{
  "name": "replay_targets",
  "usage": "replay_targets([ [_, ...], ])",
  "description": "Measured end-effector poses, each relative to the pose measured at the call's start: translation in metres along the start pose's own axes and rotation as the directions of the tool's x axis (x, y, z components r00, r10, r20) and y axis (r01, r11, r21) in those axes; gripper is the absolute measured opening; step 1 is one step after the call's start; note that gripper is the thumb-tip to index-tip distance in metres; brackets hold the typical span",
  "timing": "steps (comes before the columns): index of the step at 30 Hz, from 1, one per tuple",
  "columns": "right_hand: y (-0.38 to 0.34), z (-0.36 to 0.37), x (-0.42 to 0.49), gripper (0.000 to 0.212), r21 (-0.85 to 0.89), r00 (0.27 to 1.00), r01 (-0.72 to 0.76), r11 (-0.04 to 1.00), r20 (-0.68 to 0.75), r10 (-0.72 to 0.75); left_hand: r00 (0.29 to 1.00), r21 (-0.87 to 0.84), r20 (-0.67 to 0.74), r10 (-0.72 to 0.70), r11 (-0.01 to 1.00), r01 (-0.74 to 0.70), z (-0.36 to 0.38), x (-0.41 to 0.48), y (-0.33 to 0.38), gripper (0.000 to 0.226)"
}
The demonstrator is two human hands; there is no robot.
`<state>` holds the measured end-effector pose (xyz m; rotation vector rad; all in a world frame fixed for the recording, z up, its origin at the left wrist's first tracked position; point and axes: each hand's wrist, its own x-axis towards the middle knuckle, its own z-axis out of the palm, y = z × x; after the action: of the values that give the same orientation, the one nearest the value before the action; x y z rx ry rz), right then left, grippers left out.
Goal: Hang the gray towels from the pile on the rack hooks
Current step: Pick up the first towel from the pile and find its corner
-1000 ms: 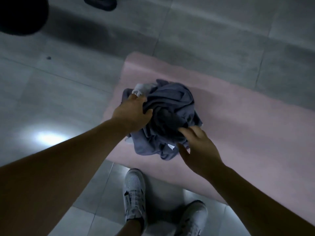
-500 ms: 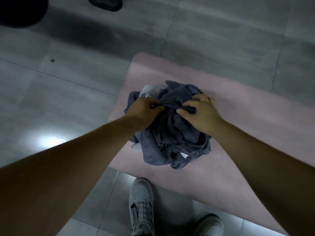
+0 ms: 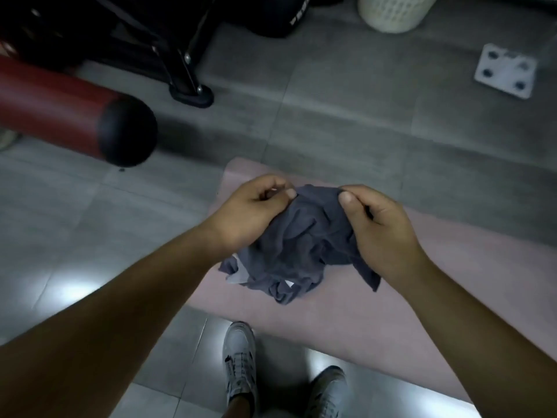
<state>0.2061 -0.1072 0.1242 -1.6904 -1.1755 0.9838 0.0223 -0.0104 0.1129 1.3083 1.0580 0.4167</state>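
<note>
Over the mat (image 3: 422,297), left hand (image 3: 250,212) and right hand (image 3: 382,227) pinch gray towels (image 3: 301,245), count unclear.

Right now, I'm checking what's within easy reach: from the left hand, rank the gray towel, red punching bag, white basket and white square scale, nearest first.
1. gray towel, centre, pinched by the left hand itself.
2. red punching bag, lying on the floor to the left.
3. white basket, far ahead, and white square scale, far right: too close to call.

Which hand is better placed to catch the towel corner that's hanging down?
Likely the right hand: the dangling corner hangs just beside its wrist; the left hand pinches the far side of the gray towel.
</note>
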Motion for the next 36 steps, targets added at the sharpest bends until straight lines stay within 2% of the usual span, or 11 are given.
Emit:
replay_targets([
  [3,-0.087,-0.054,-0.037,0.011,0.102,0.995,-0.083,0.991,0.064,0.077,0.999,-0.044,0.015,0.032,0.999,-0.032,0.015,-0.044,0.091,0.011],
  [7,-0.184,-0.115,-0.084,0.049,-0.072,0.98,-0.07,0.995,0.18,0.082,1.0,-0.084,-0.022,0.008,0.996,-0.01,0.041,-0.103,0.2,0.007],
  [10,-0.233,-0.146,-0.115,0.081,-0.325,0.999,0.015,0.946,0.05,0.002,1.0,-0.117,-0.012,0.001,0.993,-0.002,0.057,-0.142,0.265,0.009],
  [12,-0.262,-0.159,-0.136,0.086,-0.367,0.997,0.044,0.929,-0.041,-0.063,1.0,-0.171,0.003,-0.001,0.985,0.002,0.066,-0.163,0.3,0.015],
  [15,-0.295,-0.171,-0.163,0.072,-0.308,0.994,0.059,0.95,-0.074,-0.086,0.998,-0.173,0.044,0.04,0.984,-0.031,0.077,-0.191,0.34,0.02],
  [19,-0.32,-0.18,-0.178,0.047,-0.062,0.994,-0.093,0.994,-0.056,0.09,0.986,-0.036,0.156,0.054,0.998,-0.049,0.088,-0.218,0.366,0.011],
  [21,-0.326,-0.187,-0.182,0.041,-0.017,0.993,-0.091,0.996,-0.076,0.089,0.975,-0.086,0.218,0.035,0.996,-0.016,0.089,-0.229,0.368,0.01],
  [23,-0.331,-0.194,-0.188,0.032,0.047,0.988,-0.06,0.997,-0.139,0.066,0.96,-0.119,0.28,0.008,0.993,0.026,0.086,-0.239,0.37,0.033],
  [28,-0.351,-0.211,-0.196,0.024,0.392,0.945,-0.111,0.913,-0.242,0.219,0.924,0.249,0.38,-0.053,0.967,-0.047,0.079,-0.254,0.353,0.074],
  [33,-0.367,-0.226,-0.192,0.025,0.411,0.935,-0.146,0.9,-0.239,0.261,0.916,0.221,0.4,-0.03,0.973,-0.064,0.077,-0.256,0.35,0.013],
  [36,-0.369,-0.236,-0.195,0.027,0.362,0.931,-0.158,0.919,-0.254,0.261,0.917,0.104,0.399,-0.023,0.994,-0.02,0.075,-0.257,0.354,0.008],
])
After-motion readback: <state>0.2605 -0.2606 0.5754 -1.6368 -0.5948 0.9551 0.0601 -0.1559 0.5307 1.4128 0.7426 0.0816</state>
